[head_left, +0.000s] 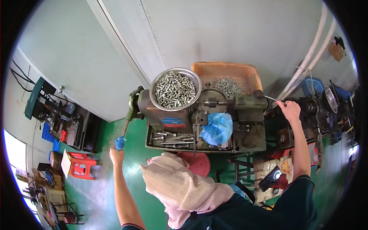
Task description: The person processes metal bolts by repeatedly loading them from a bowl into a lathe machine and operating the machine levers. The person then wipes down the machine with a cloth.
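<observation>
My left hand (116, 156) is closed round the lower end of a long lever (125, 128), just below a blue wrapping. That lever hangs from a green bracket at the left end of a small bench lathe (168, 117). Out to the right, my right hand (290, 110) grips the end of a thin metal handle (271, 99) on the green tailstock (245, 101). Between the hands sits the chuck (210, 102), too small to show what it holds. A steel bowl (154, 100) full of small metal parts rests on the headstock. A blue cloth (217, 129) covers part of the lathe's front.
An orange basket (200, 69) of small metal pieces stands behind the lathe. Metal rods and tools lie in the lathe's tray (153, 146). A red stool (81, 166) is on the left floor; a phone (270, 178) lies at lower right. Another machine (312, 108) stands right.
</observation>
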`<state>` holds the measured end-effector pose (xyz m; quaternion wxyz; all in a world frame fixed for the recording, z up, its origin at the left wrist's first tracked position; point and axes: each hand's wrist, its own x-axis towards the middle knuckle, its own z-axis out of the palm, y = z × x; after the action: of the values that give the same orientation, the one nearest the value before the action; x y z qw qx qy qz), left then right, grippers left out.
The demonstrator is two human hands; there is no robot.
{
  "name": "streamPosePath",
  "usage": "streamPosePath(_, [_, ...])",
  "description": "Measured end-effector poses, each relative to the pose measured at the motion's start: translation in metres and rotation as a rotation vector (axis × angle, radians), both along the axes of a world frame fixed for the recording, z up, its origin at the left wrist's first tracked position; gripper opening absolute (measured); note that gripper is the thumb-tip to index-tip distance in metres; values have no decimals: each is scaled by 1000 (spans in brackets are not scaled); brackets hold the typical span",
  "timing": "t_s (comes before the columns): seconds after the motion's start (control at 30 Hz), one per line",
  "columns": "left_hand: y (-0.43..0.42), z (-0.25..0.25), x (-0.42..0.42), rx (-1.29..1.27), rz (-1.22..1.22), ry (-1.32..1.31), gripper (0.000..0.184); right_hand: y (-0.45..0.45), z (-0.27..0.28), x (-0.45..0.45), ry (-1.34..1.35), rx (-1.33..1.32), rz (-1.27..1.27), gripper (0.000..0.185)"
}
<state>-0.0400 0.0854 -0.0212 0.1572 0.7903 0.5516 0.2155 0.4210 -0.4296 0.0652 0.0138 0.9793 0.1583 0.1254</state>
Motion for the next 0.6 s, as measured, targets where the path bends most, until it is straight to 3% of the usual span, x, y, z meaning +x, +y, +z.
streamPosePath(0.07, [3, -1, -5, 0, 6, 16, 12, -3, -8, 2, -106, 42, 32, 61])
streamPosePath(0.13, [-1, 5, -1, -34, -9, 16, 12, 0, -10, 8, -27, 23, -17, 51])
streamPosePath(0.2, [3, 1, -3, -32, -14, 20, 12, 7, -18, 22, -333, 141, 134, 41])
streamPosePath(0.33, [4, -2, -5, -24, -13, -5, 12, 84, -12, 38, -494, 296, 89, 31])
streamPosePath(0.43, [1, 3, -4, -28, -20, 1, 13, 169, -14, 21, -271, 496, 301, 20])
streamPosePath(0.53, [3, 2, -6, -56, -35, 9, 13, 241, -42, -2, 389, 535, 495, 19])
streamPosePath(0.6, [7, -2, -8, -40, -37, 13, 13, 263, -31, -30, 703, 507, 708, 19])
